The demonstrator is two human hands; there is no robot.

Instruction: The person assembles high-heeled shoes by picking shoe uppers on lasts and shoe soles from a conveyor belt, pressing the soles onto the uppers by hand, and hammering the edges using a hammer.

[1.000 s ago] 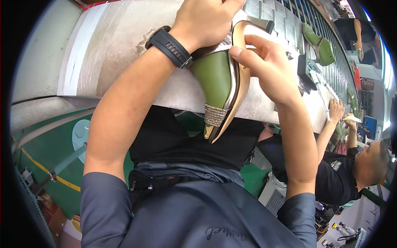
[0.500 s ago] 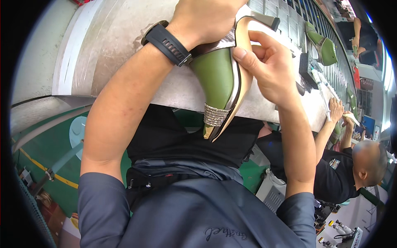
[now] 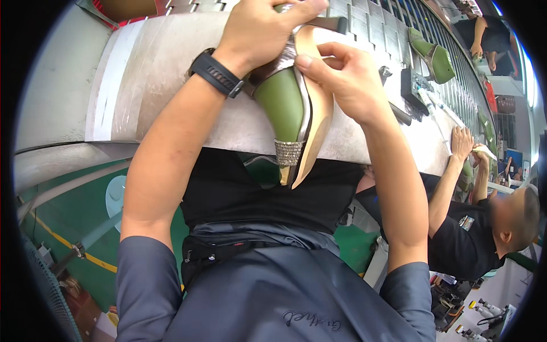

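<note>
A green high-heeled shoe [image 3: 281,105] is held up between my two hands, its toe pointing down toward my lap. It has a tan sole [image 3: 319,111], a glittering silver band near the gold toe tip, and a dark-tipped heel [image 3: 331,24] at the far end. My left hand [image 3: 265,28], below a black watch, is wrapped over the heel end and hides part of it. My right hand [image 3: 345,77] grips the sole's edge, thumb on the sole face and fingers curled beside it.
Beneath the shoe runs a pale metal bench edge [image 3: 228,128]. Beyond lies a slatted conveyor [image 3: 393,34] carrying another green shoe [image 3: 434,57]. A black box [image 3: 415,88] and white tubes sit at right, near a co-worker in black [image 3: 461,239] handling a pale piece.
The shoe and both hands have shifted left in the view. The shoe has turned slightly, so more of its tan sole shows. Both hands keep hold of it.
</note>
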